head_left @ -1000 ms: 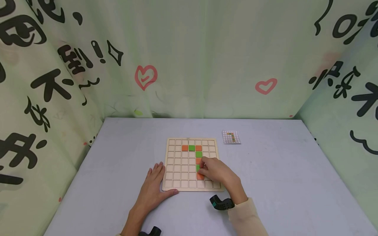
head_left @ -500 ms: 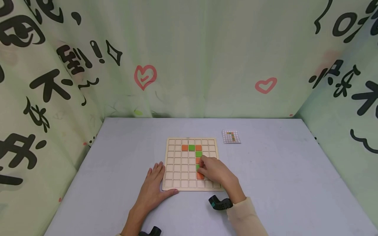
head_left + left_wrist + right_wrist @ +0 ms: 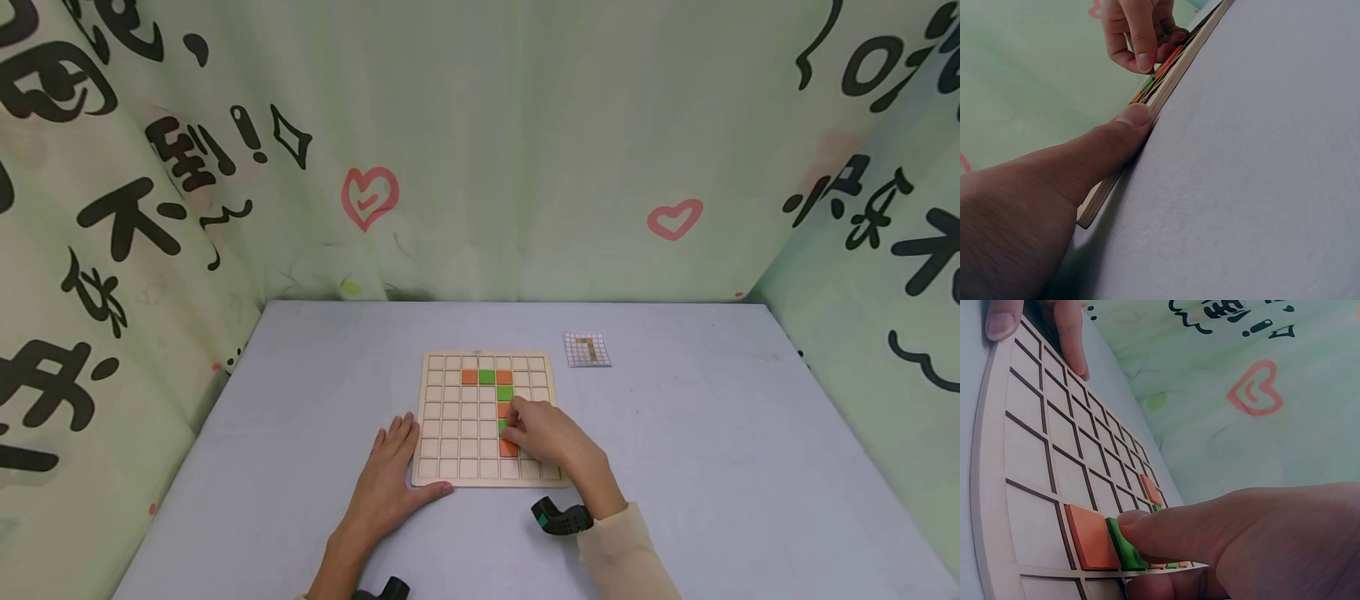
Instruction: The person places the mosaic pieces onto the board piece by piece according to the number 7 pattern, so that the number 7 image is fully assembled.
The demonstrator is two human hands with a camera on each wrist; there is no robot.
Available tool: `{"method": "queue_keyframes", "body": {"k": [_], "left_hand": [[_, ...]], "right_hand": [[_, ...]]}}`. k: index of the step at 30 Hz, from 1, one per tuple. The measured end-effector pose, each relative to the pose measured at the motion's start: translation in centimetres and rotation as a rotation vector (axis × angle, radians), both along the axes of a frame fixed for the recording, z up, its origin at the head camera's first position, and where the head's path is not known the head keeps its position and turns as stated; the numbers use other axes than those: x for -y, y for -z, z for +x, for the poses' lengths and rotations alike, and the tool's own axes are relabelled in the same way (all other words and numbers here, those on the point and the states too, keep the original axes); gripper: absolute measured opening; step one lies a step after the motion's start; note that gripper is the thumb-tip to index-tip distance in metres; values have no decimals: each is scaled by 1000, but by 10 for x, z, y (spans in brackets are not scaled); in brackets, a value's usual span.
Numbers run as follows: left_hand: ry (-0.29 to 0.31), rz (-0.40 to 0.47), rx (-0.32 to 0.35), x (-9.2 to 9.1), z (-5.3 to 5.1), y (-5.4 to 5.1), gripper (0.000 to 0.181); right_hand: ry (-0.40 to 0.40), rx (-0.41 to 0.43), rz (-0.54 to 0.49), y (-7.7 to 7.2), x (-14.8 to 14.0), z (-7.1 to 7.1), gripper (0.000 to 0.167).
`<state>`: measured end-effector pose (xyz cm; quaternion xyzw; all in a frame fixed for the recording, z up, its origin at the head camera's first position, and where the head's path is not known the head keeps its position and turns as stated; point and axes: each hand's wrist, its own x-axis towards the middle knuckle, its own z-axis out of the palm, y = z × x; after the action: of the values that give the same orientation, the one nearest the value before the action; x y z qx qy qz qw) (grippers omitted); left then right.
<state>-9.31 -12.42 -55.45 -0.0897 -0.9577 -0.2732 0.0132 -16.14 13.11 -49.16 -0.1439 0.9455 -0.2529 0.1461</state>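
A wooden grid board (image 3: 459, 448) lies on the table, with orange and green square tiles set in a row near its far side and a column running toward the front. My right hand (image 3: 553, 432) is over that column, thumb and fingers pinching a green tile (image 3: 1124, 545) that looks slightly tilted in the right wrist view. Beside it in the column sits an orange tile (image 3: 1092, 539). Along the board's left edge rests my left hand (image 3: 392, 477), fingers straight, its thumb on the front edge. The fingers of the right hand partly hide the column.
A small card (image 3: 588, 349) printed with a coloured grid pattern lies beyond the board to the right. The white table (image 3: 712, 433) ends at a pale green curtain (image 3: 525, 167) behind and at both sides.
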Motion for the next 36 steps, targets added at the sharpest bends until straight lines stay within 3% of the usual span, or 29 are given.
{"method": "queue_keyframes", "body": {"k": [36], "left_hand": [[-2, 8, 2, 0, 0, 0, 109]], "right_hand": [[-4, 6, -2, -5, 0, 2, 13]]}}
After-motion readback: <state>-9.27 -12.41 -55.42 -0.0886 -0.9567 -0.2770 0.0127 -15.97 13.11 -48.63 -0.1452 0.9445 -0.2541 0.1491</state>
